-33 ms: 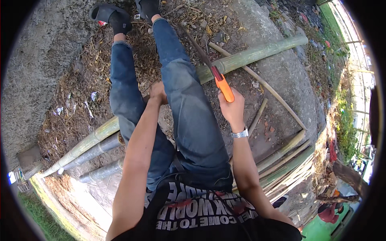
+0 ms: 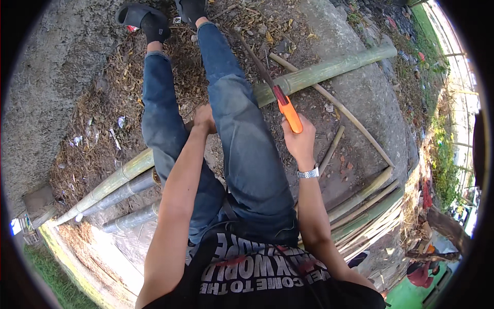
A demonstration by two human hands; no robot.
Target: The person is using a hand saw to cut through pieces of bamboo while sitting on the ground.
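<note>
Can't tell if the left hand (image 2: 204, 118) grips anything, fingers are half hidden. The green bamboo pole (image 2: 329, 71) vanishes behind the right leg (image 2: 234, 116), otherwise slanting up-right. Right hand (image 2: 301, 138)'s wrapped round the orange-handled saw (image 2: 292, 118), blade crossing the pole, aimed up-left.

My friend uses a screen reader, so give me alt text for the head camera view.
A person's right hand grips an orange-handled saw that crosses a thick green bamboo pole. The left hand is between the denim-clad legs, its grip partly hidden. More bamboo poles lie to both sides.
</note>
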